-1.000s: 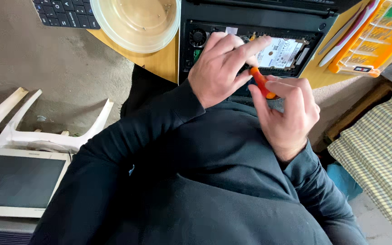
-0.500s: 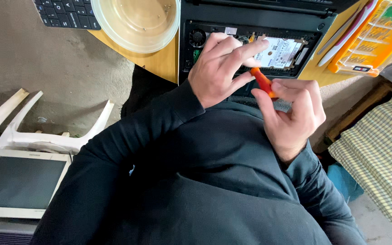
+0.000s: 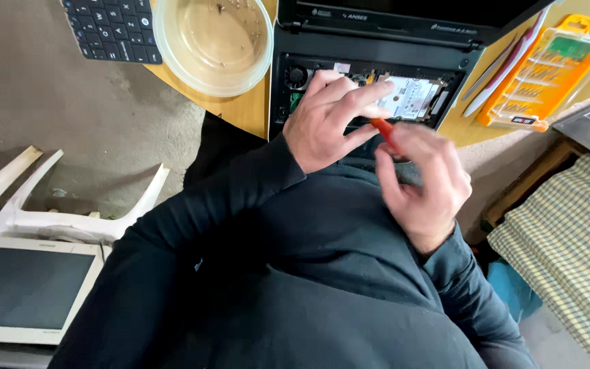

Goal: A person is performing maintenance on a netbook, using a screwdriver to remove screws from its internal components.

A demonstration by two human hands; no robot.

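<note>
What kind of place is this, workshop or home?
Probably an informal repair spot at home, not a fitted workshop. An opened laptop with its insides exposed lies on a wooden table, an orange bit set case beside it. A bare concrete floor and white plastic chair suggest a makeshift setup.

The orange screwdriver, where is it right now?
In the head view, the orange screwdriver sits centre-right, gripped by the right hand, its tip beneath the left hand at the opened laptop.

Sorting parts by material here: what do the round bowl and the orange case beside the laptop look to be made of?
Bowl: likely clear plastic, glossy, since the wood shows through it. Orange case: probably translucent hard plastic; the tool rows inside show through.
</note>
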